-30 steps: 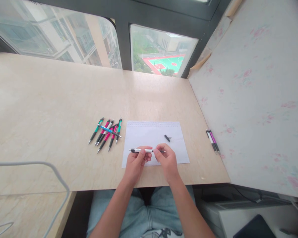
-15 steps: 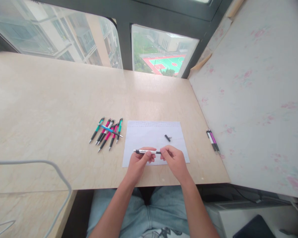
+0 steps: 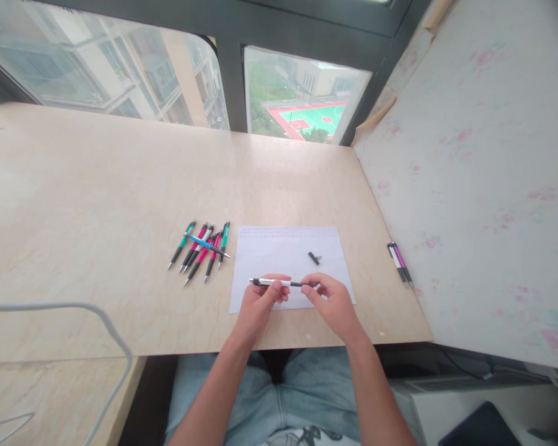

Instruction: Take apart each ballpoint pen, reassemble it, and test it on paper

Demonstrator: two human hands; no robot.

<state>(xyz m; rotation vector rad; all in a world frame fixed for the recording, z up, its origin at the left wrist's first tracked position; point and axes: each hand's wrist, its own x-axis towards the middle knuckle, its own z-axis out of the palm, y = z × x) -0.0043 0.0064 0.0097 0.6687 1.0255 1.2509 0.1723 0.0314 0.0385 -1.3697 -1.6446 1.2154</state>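
On the counter (image 3: 121, 186), paper (image 3: 283, 254) lies beneath both hands. The left hand (image 3: 258, 306) grips a white pen barrel (image 3: 264, 282); the right hand (image 3: 333, 308), now drawn farther rightward, pinches its dark rod (image 3: 296, 284), apparently partly separating them. Ahead lies a black piece (image 3: 313, 258).

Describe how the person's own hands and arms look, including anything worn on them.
The left hand and right hand are ungloved; no rings show, though some fingers are partly hidden. The left forearm and right forearm are bare, with no sleeves or wristwear visible.
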